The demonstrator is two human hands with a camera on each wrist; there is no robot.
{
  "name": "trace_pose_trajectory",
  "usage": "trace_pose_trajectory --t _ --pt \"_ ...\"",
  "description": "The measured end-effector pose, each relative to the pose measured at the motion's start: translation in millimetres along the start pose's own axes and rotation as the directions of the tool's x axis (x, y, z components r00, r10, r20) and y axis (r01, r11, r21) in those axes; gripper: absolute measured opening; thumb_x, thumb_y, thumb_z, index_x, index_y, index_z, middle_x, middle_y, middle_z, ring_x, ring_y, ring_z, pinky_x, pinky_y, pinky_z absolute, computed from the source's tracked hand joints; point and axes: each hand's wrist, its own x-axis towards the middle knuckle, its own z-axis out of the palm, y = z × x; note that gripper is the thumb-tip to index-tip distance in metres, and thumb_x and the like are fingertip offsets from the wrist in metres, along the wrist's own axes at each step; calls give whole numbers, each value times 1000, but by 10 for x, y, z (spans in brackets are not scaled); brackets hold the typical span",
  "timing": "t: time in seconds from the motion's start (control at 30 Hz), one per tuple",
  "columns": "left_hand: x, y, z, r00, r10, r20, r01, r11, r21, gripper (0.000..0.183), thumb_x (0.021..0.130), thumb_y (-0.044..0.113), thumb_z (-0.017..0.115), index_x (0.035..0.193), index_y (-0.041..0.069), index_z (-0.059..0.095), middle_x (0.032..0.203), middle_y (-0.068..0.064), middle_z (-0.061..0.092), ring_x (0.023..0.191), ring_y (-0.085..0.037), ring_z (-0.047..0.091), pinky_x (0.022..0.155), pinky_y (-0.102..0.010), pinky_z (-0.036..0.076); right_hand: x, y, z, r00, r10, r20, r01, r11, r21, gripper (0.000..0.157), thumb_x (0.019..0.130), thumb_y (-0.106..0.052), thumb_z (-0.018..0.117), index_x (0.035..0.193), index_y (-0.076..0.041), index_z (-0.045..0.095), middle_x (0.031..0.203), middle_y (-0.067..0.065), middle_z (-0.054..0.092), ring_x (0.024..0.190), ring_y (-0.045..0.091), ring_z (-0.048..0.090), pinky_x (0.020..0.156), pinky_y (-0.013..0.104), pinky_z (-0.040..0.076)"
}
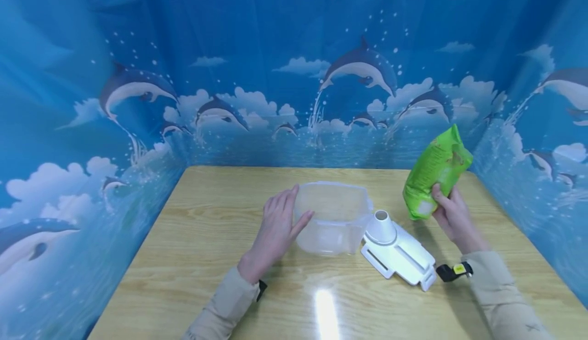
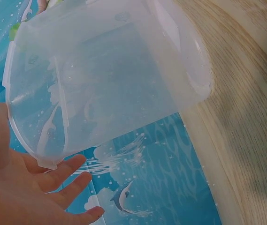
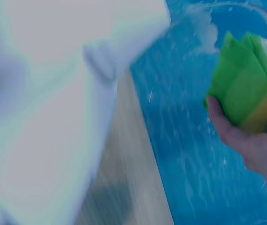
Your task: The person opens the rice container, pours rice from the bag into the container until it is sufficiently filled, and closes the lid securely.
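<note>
A translucent plastic container (image 1: 332,238) stands open-topped on the table in the middle of the head view. At its left side is my left hand (image 1: 278,220), thumb over the near rim and the other fingers extended along the edge. In the left wrist view, the spread fingers (image 2: 72,187) lie right at the container's rim (image 2: 13,110). My right hand (image 1: 452,212) grips a green plastic packet (image 1: 436,174) by its lower part, raised above the table's right side. The right wrist view shows the thumb against the green packet (image 3: 241,84).
Just right of the container lies a white plastic lid-like part (image 1: 404,258) with a cone-shaped spout (image 1: 381,225). It looms large and blurred in the right wrist view. A blue dolphin-print curtain (image 1: 275,33) encloses the back and sides of the wooden table (image 1: 206,217).
</note>
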Motion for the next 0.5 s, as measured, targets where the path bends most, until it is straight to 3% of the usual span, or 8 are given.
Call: trace_pose_trajectory --t 0.13,0.33,0.5 --pt "0 6 -1 1000 -6 4 6 1000 -1 71 104 44 52 153 -5 36 145 -23 51 136 -39 46 116 -59 33 2 9 137 997 -72 -23 74 990 119 27 108 -7 40 134 -12 46 120 2 64 109 13 64 94 24 53" --pt "-7 -2 -1 1000 4 -6 -4 1000 6 71 105 46 50 152 -5 36 144 -23 52 135 -39 47 116 -58 33 14 46 292 978 -166 -124 180 977 112 28 108 -11 42 136 -15 45 117 1 65 104 13 65 90 24 55" --pt "-7 4 -10 1000 1 2 -1 1000 2 70 105 44 52 153 -4 36 144 -23 52 136 -39 46 115 -59 33 35 73 433 960 -241 -140 264 947 184 32 109 -14 39 141 -14 41 121 5 63 106 17 65 92 28 56"
